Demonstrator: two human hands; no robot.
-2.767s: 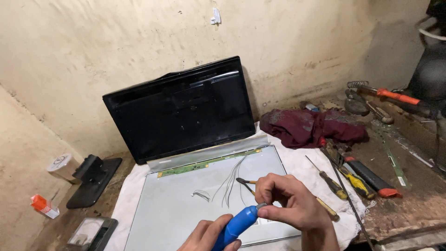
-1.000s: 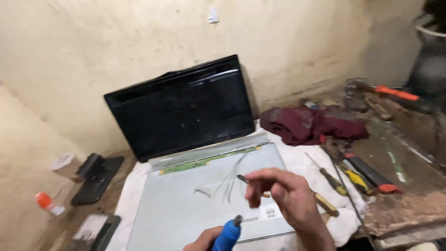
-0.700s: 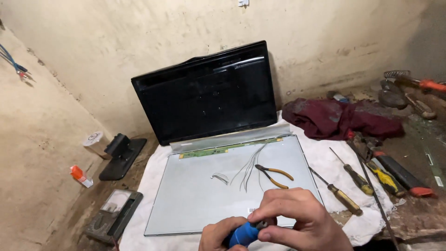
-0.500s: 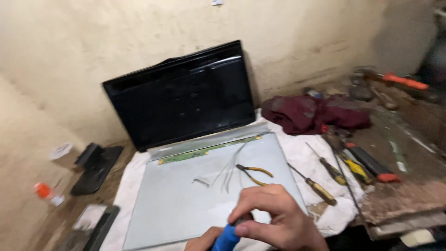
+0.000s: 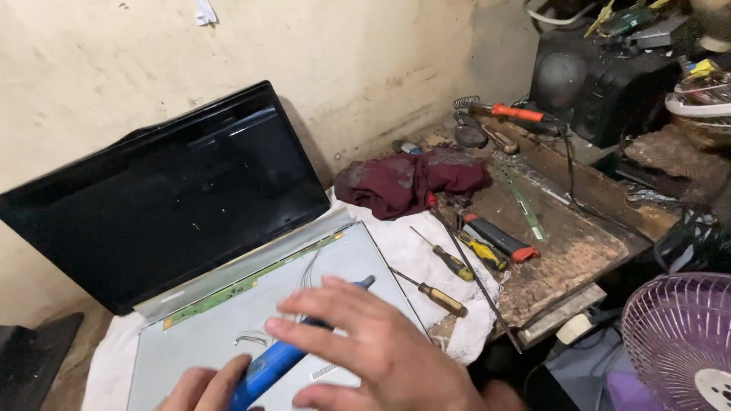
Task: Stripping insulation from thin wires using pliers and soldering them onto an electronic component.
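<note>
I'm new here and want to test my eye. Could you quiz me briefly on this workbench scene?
1. True or false: the black screen leans against the wall.
2. What colour is the tool at the left hand?
3. The dark red cloth lies: A) on the fan, B) by the wall, right of the screen.

Key: 1 true. 2 blue; the right hand spreads over it. 3 B.
</note>
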